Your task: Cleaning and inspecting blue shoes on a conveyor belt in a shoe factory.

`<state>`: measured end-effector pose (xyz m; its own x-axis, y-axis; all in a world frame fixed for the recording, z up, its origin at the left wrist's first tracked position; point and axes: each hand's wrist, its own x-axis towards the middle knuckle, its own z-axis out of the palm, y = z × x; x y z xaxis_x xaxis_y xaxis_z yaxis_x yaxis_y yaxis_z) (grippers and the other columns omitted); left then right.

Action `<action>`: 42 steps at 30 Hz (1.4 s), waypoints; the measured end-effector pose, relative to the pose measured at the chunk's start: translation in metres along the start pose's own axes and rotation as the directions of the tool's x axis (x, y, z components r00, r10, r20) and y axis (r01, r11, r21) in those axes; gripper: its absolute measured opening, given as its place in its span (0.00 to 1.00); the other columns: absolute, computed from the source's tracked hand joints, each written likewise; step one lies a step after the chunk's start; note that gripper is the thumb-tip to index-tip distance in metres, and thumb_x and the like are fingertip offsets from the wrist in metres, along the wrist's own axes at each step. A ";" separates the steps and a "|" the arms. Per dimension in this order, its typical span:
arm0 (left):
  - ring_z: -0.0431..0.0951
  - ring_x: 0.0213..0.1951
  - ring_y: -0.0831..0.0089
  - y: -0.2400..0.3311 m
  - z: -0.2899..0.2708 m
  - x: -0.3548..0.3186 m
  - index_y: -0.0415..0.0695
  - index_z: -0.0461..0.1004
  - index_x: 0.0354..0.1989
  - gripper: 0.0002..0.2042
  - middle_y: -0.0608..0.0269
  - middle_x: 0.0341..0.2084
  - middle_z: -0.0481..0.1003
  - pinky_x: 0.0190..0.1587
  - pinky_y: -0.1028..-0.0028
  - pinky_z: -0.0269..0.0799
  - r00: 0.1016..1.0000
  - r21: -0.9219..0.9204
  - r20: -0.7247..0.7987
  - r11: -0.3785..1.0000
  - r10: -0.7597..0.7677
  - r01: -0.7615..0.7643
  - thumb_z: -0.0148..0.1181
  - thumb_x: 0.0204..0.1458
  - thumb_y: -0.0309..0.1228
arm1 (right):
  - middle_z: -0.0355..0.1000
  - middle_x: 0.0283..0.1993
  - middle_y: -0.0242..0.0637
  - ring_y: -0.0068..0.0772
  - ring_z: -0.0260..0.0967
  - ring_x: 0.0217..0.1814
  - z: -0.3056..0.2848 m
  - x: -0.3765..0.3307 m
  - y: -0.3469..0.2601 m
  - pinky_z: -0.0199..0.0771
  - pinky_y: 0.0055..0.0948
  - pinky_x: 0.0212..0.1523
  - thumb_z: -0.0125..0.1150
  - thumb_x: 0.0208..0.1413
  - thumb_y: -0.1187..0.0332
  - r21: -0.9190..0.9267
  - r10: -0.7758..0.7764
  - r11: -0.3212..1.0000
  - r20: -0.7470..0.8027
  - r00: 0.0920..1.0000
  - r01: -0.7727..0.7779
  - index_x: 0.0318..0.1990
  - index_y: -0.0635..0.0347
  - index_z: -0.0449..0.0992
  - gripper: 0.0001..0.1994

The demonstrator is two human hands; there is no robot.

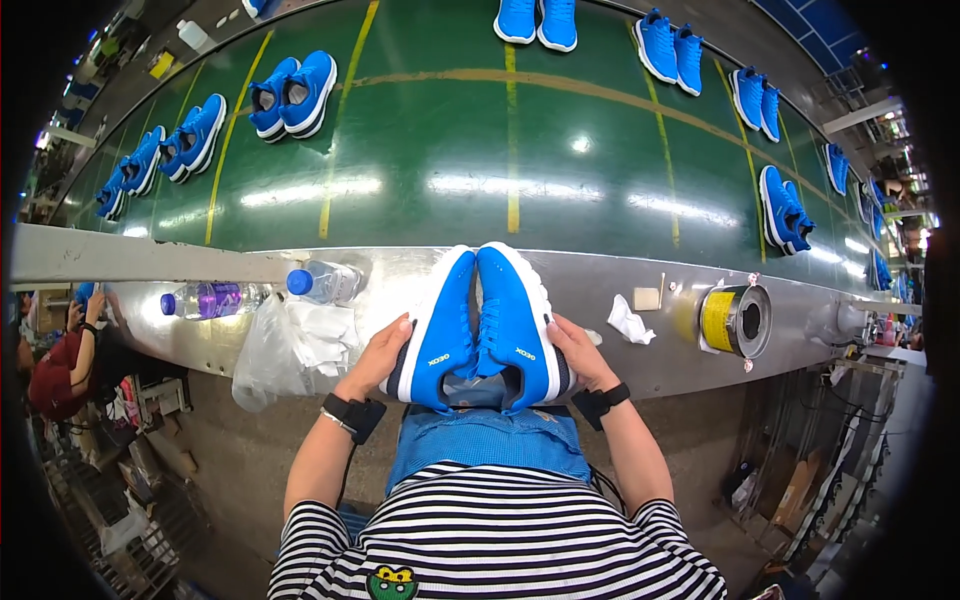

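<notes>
Two blue sneakers with white soles are held side by side over the metal ledge, toes pointing away from me and heels toward my body. My left hand is closed on the heel part of the left sneaker, thumb along its outer side. On the other side, my right hand grips the right sneaker at its outer heel. The toes nearly meet in front. Most of my fingers are hidden beneath the soles. Dark bands circle both my wrists.
Beyond the metal ledge runs a green conveyor belt with yellow lines, bearing several pairs of blue sneakers. Left on the ledge are two plastic bottles and a plastic bag. A yellow-labelled can and crumpled tissue lie right.
</notes>
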<state>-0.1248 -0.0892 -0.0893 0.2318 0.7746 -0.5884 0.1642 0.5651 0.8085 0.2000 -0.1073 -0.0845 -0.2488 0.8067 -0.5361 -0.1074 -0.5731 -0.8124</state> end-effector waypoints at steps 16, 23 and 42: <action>0.69 0.52 0.66 0.007 0.012 0.004 0.34 0.60 0.58 0.27 0.46 0.50 0.68 0.54 0.73 0.61 0.983 0.234 -0.123 0.967 0.133 -0.102 0.45 0.58 0.45 | 0.68 0.51 0.35 0.22 0.63 0.51 0.006 0.000 0.002 0.61 0.21 0.53 0.44 0.62 0.55 -0.024 -0.114 0.993 -0.111 0.987 0.112 0.57 0.67 0.62 0.24; 0.65 0.50 0.52 0.045 0.055 -0.004 0.35 0.61 0.54 0.22 0.45 0.47 0.65 0.53 0.64 0.61 0.711 0.723 -0.236 0.608 0.663 -0.327 0.55 0.50 0.29 | 0.70 0.44 0.43 0.36 0.68 0.44 -0.021 -0.006 0.005 0.66 0.28 0.48 0.58 0.52 0.64 -0.575 -0.462 0.793 -0.355 0.813 0.200 0.49 0.59 0.71 0.17; 0.65 0.54 0.52 0.038 0.202 0.079 0.22 0.46 0.58 0.43 0.33 0.52 0.60 0.55 0.67 0.61 0.989 0.379 -0.096 0.923 0.108 -0.065 0.62 0.45 0.42 | 0.68 0.39 0.37 0.41 0.63 0.43 -0.215 -0.051 0.031 0.61 0.36 0.47 0.64 0.41 0.72 -0.836 -0.559 0.511 -0.502 0.660 -0.202 0.32 0.56 0.75 0.08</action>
<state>0.0938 -0.0638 -0.1046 0.1555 0.8549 -0.4949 0.4997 0.3641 0.7860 0.4167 -0.1352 -0.1313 0.3789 0.9253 -0.0143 0.7997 -0.3352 -0.4982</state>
